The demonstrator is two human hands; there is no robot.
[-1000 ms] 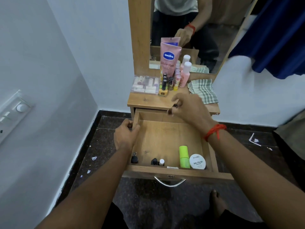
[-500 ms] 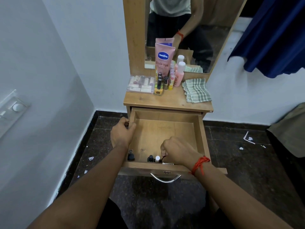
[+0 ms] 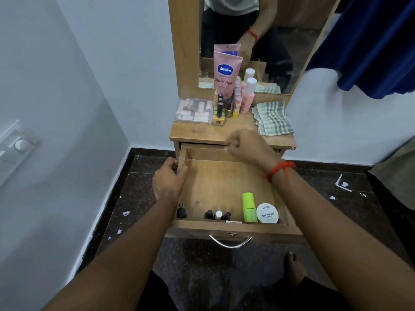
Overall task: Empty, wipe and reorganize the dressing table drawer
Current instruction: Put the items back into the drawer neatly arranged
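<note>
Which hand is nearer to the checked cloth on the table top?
Right. The right hand hovers above the drawer's back, near the checked cloth's front-left corner; the left hand grips the drawer's left wall, farther away.

Pale white walls (image 3: pixel 67 86) meet in a corner at left; a switch plate (image 3: pixel 18 145) sits on the left wall; the floor (image 3: pixel 336 216) is dark speckled stone, edged by a black skirting (image 3: pixel 152 151), with white scraps (image 3: pixel 342 182) scattered on it; a wooden dressing table (image 3: pixel 202 133) stands against the back wall, its wood-framed mirror (image 3: pixel 292 41) above; blue cloth (image 3: pixel 370 41) hangs at upper right.
</note>
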